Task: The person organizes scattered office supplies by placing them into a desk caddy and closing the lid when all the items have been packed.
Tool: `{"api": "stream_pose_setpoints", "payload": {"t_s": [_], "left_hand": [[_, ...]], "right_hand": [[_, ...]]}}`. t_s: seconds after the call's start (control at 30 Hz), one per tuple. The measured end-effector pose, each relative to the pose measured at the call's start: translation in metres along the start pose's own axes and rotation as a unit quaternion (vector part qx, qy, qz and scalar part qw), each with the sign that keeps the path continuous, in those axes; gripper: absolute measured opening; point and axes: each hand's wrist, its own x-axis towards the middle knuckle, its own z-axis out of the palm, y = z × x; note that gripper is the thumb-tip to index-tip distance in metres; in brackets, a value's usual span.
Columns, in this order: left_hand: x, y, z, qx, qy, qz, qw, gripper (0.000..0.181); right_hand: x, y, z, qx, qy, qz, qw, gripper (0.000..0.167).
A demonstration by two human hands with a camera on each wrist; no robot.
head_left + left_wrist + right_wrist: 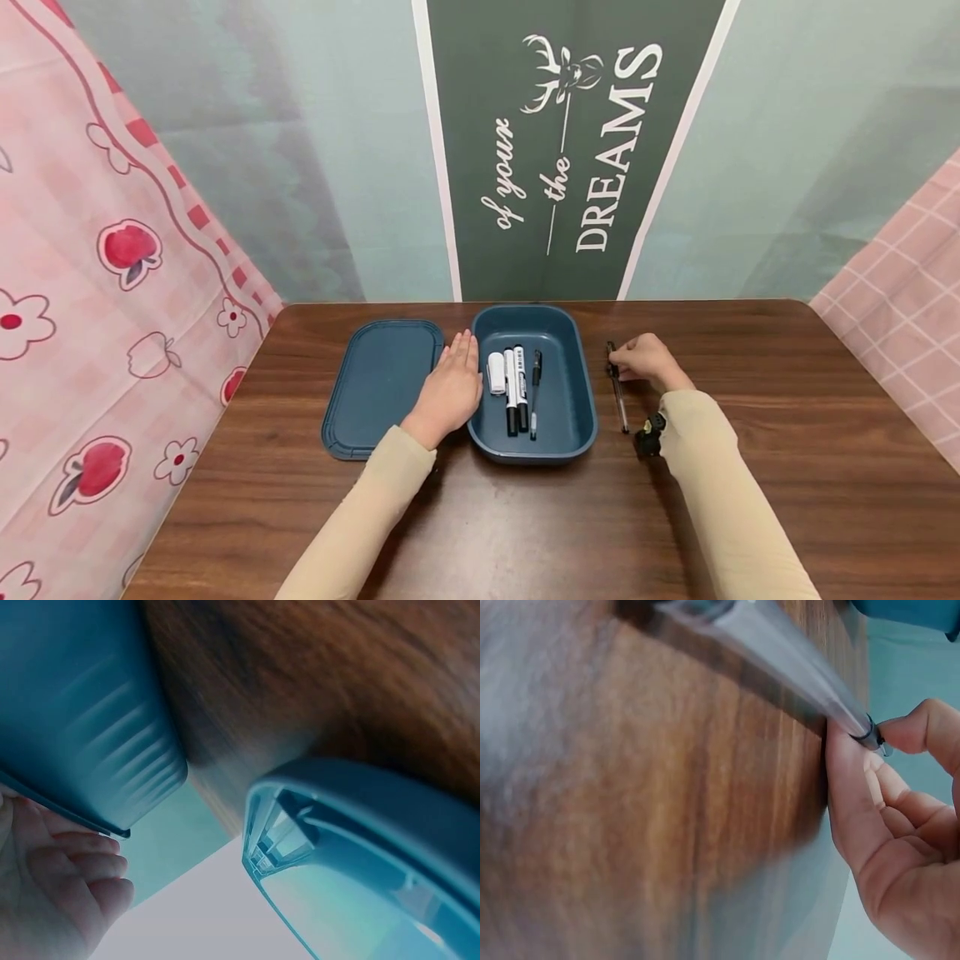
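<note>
A dark blue box point(581, 400) holds two black-and-white markers point(516, 387), a short white item point(496, 373) and a black-capped pen point(536, 392). My left hand point(452, 383) rests along the box's left side, fingers straight and together; the left wrist view has these fingers point(82, 862) at the box's rim. Right of the box, my right hand point(645, 360) pinches a second clear pen point(619, 400) near its black capped end. Thumb and forefinger close on that pen point(802, 671) in the right wrist view, just over the table.
A flat blue lid point(382, 383) lies on the wooden table point(517, 533), left of the box. A small black object point(647, 439) is by the right sleeve. Patterned cloths hang behind the table and at both sides.
</note>
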Motion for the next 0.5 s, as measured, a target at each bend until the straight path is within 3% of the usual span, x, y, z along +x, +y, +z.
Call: {"api": "stream_pose_setpoints", "payload": {"t_s": [0.2,0.3,0.5], "left_hand": [[-0.005,0.003,0.007,0.008,0.005,-0.005,0.9999,0.055],[-0.006,0.004,0.009,0.012,0.006,-0.009,0.9999,0.055],[-0.006,0.006,0.010,0.022,0.017,-0.005,0.9996,0.055]], "right_hand": [[-0.002,0.010,-0.004,0.043,-0.030,0.003,0.9986,0.020],[0.000,0.017,-0.006,0.068,-0.052,-0.003,0.9963,0.030],[0.005,0.029,-0.012,0.118,-0.077,-0.026,0.9897,0.036]]}}
